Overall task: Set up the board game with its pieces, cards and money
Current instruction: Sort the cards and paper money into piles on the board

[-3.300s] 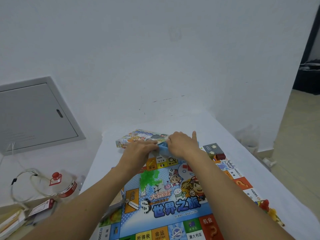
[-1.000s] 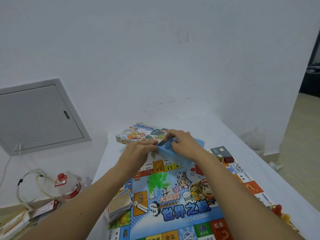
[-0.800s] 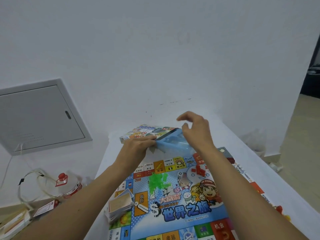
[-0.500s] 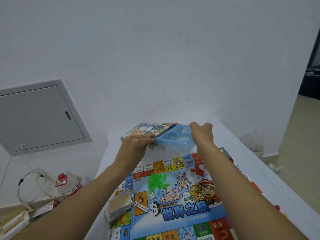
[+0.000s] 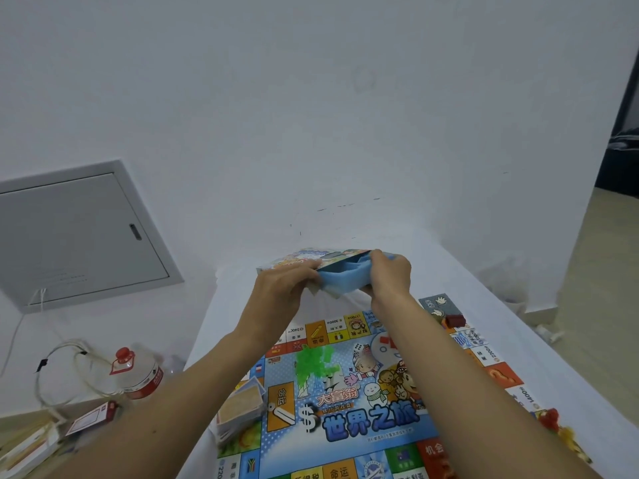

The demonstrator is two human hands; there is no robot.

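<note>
Light-blue tray (image 5: 340, 276), multicoloured board (image 5: 349, 402)

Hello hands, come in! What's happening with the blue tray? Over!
Left hand and right hand both grip the blue tray, lifted above the board. Box right behind. Nothing in the way. Over.

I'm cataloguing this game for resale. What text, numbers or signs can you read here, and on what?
"大富翁" and "世界之旅", with a large "$": centre of the game board.
"命运": orange squares on the board.
"机会": red square at the board's near edge.
"3000", "2200", "1400": border squares.
Game box lid, bottle label, other squares: too blurred to read.
</note>
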